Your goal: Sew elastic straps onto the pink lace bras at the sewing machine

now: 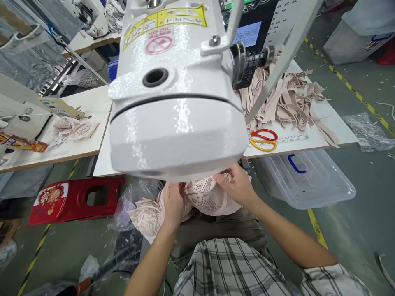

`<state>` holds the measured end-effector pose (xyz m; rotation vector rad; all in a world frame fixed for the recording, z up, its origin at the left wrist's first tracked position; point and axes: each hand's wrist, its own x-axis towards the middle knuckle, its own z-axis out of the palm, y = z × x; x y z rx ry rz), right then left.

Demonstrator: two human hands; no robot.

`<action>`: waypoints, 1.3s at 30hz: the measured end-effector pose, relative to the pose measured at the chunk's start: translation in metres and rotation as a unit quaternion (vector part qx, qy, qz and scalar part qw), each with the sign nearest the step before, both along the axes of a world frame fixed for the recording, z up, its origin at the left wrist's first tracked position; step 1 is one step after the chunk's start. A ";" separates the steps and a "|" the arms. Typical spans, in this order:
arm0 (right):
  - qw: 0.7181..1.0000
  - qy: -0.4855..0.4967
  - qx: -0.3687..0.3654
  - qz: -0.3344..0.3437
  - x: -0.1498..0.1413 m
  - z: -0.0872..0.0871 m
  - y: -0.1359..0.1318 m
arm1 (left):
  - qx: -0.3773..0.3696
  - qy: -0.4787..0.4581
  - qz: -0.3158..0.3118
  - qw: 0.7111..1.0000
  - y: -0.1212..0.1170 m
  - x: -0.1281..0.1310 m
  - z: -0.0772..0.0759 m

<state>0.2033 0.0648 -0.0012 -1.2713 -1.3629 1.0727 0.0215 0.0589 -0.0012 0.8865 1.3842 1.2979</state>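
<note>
A pale pink lace bra [207, 196] hangs between my hands, just under the front of the white sewing machine head [179, 135]. My left hand [173, 202] is closed on the middle of it, with one lace cup drooping to the left. Around the edge of the other cup, my right hand [236, 185] pinches the fabric between thumb and fingers. Some of the fingertips and the upper edge of the bra are hidden by the machine head.
Beige fabric strips [286, 98] lie heaped on the right of the table, by red-and-yellow-handled scissors [263, 139] and a clear ruler [291, 137]. A lidded plastic box [311, 181] stands below right. A red stool [77, 199] is at left; more lace pieces [75, 128] lie on the neighbouring table.
</note>
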 end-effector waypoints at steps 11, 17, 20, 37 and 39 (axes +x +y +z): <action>1.000 0.001 -0.025 0.009 -0.001 0.008 -0.004 | 0.042 0.051 -0.006 0.998 -0.005 -0.002 0.006; 1.000 -0.008 -0.008 0.004 -0.003 0.007 -0.007 | 0.101 0.075 -0.034 0.991 -0.005 -0.003 0.009; 1.000 0.000 -0.030 0.006 -0.006 0.006 -0.008 | 0.102 0.109 -0.037 0.988 -0.007 -0.005 0.010; 0.966 0.090 -0.186 0.154 0.026 0.014 -0.066 | -0.142 -0.149 -0.347 0.915 -0.044 0.027 0.018; 0.973 0.008 -0.142 0.180 0.024 0.011 -0.067 | -0.123 -0.186 -0.330 0.917 -0.042 0.024 0.029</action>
